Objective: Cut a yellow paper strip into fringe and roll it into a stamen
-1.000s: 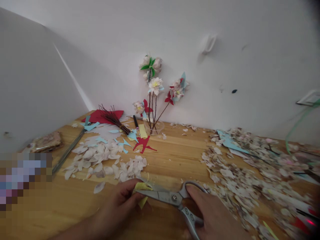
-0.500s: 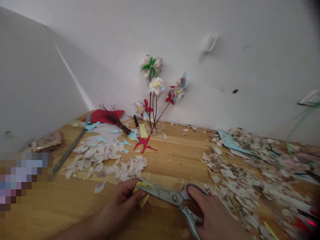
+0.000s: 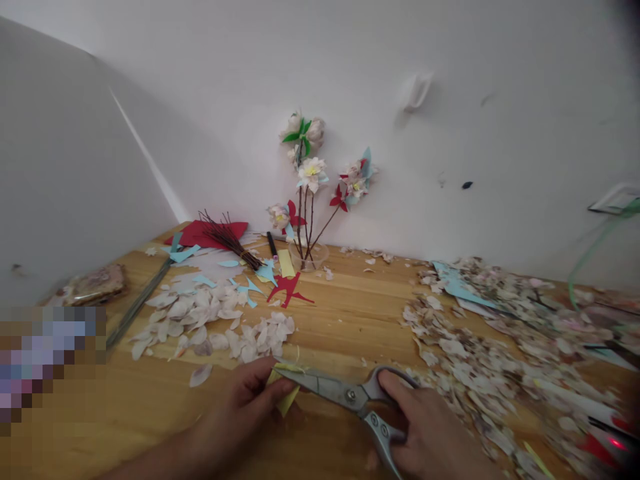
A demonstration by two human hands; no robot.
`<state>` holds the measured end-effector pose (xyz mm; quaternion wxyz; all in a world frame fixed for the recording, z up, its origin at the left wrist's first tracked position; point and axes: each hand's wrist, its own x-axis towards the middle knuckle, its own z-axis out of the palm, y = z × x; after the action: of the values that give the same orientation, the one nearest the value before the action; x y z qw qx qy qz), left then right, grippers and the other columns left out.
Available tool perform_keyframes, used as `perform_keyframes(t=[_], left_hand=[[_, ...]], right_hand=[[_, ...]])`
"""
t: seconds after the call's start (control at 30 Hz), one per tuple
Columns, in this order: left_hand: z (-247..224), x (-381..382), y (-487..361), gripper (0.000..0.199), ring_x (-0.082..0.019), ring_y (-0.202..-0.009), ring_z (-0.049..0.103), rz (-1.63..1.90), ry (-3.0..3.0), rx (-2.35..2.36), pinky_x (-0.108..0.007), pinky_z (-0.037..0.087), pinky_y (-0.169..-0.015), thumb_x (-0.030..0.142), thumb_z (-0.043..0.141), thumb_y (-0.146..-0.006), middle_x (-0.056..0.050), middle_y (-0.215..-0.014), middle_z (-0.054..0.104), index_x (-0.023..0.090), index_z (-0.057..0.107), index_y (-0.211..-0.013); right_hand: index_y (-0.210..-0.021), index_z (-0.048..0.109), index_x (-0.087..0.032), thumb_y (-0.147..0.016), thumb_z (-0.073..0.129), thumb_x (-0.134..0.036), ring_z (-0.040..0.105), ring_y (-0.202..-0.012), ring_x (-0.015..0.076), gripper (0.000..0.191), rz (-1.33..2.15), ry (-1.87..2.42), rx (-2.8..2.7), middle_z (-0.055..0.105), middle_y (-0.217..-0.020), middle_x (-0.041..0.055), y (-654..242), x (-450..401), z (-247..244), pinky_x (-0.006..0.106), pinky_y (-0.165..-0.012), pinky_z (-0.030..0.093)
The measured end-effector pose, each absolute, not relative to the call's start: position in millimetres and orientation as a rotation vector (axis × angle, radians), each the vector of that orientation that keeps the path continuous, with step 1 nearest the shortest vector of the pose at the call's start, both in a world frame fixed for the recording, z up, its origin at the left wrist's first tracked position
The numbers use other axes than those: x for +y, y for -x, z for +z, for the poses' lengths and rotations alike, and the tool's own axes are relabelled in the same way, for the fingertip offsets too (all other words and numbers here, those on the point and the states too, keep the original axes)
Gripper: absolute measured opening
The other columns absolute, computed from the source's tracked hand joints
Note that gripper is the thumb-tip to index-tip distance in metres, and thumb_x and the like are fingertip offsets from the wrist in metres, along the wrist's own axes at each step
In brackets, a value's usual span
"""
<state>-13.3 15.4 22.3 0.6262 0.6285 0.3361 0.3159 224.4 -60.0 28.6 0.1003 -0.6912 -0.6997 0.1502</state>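
Between the thumb and fingers of my left hand [image 3: 250,399] is a small piece of yellow paper [image 3: 289,400], pinched at the lower middle of the view. My right hand [image 3: 425,423] grips the handles of a pair of grey metal scissors [image 3: 350,397]. The blades point left and lie over the top of the yellow paper, their tips close to my left fingertips. A thin yellow strip curls up by the blades. Behind my hands lies a heap of pale petals [image 3: 265,337]. My lower right fingers are partly hidden by the handle.
Paper flowers on twigs [image 3: 311,172] stand in a clear plastic cup [image 3: 320,257] by the wall. A twig bundle [image 3: 235,243], red paper [image 3: 193,233], blue scraps [image 3: 247,288] and a red cutout [image 3: 287,290] lie left. Dried petals [image 3: 465,353] cover the right side.
Both hands, the scissors and the yellow paper stay almost in place. The handles remain spread, with only a slight shift of my right hand. The view has moved a little.
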Motion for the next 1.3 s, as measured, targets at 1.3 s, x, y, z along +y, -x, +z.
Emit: perform_keyframes(t=[1.3], left_hand=[[17.6, 15.3, 15.6, 0.022, -0.011, -0.059, 0.051, 0.729, -1.594, 0.804, -0.019, 0.04, -0.057, 0.03, 0.047, -0.08, 0.001, -0.062, 0.06, 0.019, 0.061, -0.068]], right_hand=[[-0.077, 0.049, -0.026, -0.05, 0.078, -0.034, 0.053, -0.069, 0.0161, 0.041, 0.578, 1.991, -2.024, 0.061, -0.079, -0.0065, -222.7, -60.6, 32.3, 0.024, -0.06, 0.033]])
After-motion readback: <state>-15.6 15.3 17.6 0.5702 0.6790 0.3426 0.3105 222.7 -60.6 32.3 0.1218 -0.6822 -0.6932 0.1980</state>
